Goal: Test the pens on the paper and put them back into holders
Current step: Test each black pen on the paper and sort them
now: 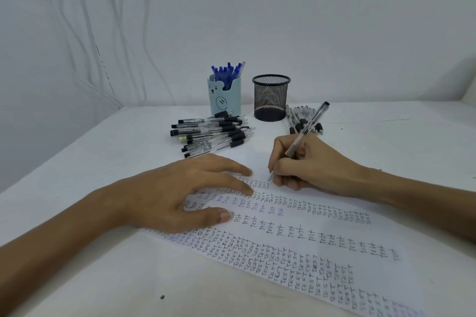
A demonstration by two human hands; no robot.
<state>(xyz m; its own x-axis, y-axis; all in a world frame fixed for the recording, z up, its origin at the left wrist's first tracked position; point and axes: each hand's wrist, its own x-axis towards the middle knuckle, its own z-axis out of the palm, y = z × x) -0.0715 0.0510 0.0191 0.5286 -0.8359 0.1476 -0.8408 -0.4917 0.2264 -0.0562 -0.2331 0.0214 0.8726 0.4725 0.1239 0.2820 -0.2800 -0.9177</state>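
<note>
1. Both hands lie on a sheet of paper on a white desk (90, 265). The left hand (180, 193) lies flat with fingers spread and straight, pressing down the sheet's left end and holding nothing.
2. The right hand (309, 162) has its fingers curled round a clear pen with a black cap (307, 129), pinching it low on the barrel. The pen's tip touches the paper near its far edge, and the barrel leans up and away to the right.
3. The paper (334, 252) runs from the near right corner toward the hands. It is covered in rows of the handwritten word "test", mostly in black ink, with some in purple.
4. Beyond the left hand, a loose pile of black-grip pens (213, 134) lies on the desk.
5. Behind the right hand, a second pile of pens (300, 116) lies partly hidden by it.
6. Farther back, a pale blue holder with a bear face (224, 96) stands upright with blue pens (226, 72) in it.
7. Just to its right stands a black mesh holder (271, 98); no pens show above its rim.
8. At the back is a white wall, with white cables (85, 20) hanging down on the left.
</note>
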